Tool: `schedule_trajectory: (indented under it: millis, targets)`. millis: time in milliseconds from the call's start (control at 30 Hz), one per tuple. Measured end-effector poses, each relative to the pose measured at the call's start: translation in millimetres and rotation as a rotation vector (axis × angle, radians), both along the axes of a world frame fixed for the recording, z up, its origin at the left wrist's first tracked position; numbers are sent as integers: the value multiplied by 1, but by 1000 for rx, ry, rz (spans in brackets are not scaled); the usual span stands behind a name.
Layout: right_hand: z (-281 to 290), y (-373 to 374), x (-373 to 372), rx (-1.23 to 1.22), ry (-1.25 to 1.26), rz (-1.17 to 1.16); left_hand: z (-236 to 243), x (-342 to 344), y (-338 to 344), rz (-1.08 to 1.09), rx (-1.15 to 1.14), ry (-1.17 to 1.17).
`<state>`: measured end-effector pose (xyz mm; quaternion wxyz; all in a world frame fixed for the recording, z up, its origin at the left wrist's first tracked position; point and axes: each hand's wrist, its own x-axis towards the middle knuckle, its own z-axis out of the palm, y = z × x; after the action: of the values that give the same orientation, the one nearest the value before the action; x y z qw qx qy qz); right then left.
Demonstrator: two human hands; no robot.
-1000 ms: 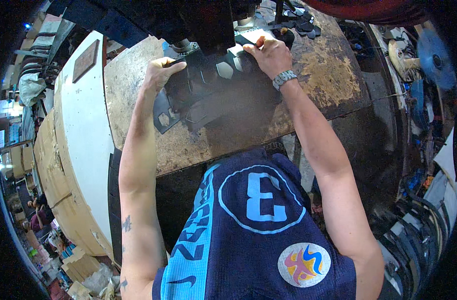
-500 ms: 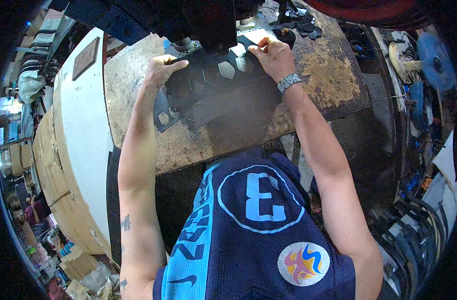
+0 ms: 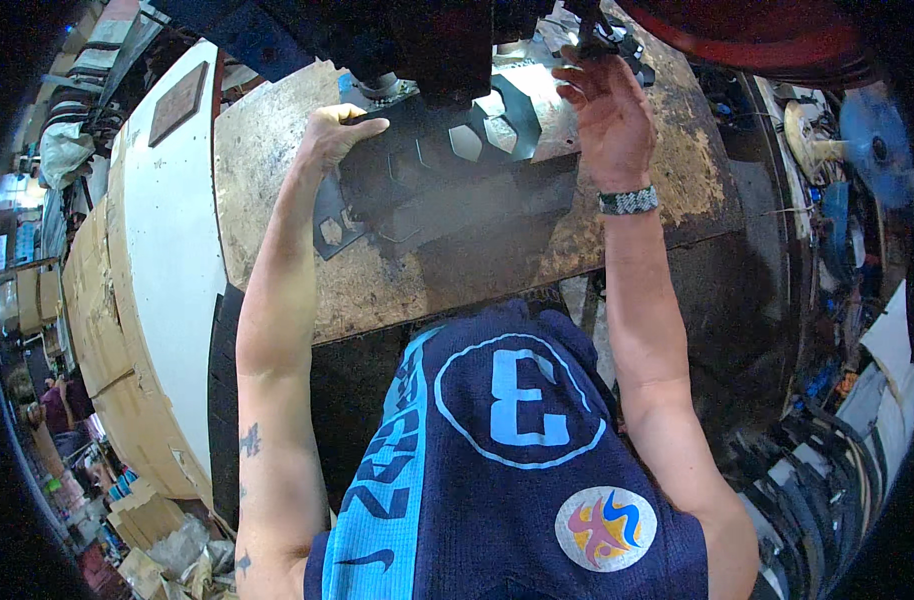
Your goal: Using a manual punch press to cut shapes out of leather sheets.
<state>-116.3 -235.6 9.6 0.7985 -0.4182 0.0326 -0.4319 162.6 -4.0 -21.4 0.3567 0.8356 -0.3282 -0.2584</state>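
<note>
A thin black sheet with several angular cut-out holes [image 3: 525, 112] lies over the worktable, its far part under the dark head of a machine [image 3: 432, 50]. At the sheet's left end my left hand [image 3: 339, 135] pinches its edge between thumb and fingers. My right hand [image 3: 615, 125] is off the sheet, raised beyond its right end with the palm partly showing and fingers loosely apart. Just past those fingertips is a dark machine part [image 3: 592, 40]; whether they touch it I cannot tell. Another dark piece with a hole [image 3: 339, 232] lies by my left forearm.
The worn wooden table [image 3: 677, 165] carries small dark cut pieces [image 3: 632, 48] at its far right. A white board [image 3: 167, 250] and cardboard [image 3: 107, 350] stand left. A blue disc-shaped fan [image 3: 877, 150] is at right. Another person [image 3: 62, 408] is far off at left.
My right hand has let go of the sheet's right edge and moved right and away from me, its fingers opening. My left hand and the sheet have shifted slightly right.
</note>
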Motion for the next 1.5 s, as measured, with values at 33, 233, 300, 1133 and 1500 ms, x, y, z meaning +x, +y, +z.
schedule_trajectory:
  millis: [33, 233, 300, 1133, 1500]
  targets:
    - [2, -4, 1, 33, -95, 74, 0, 1, -1, -4, 0, 0]
    - [5, -7, 4, 106, -198, 107, -2, 4, -2, -11, -14, 52]
    - [5, -7, 6, 97, -190, 101, -1, 3, -2, -19, -5, 33]
    - [-15, 52, -8, -715, 826, -456, 38, -10, 0, -246, 195, -11]
    - [-21, 91, -16, -1324, 994, -324, 45, -53, -10, -701, 130, -132]
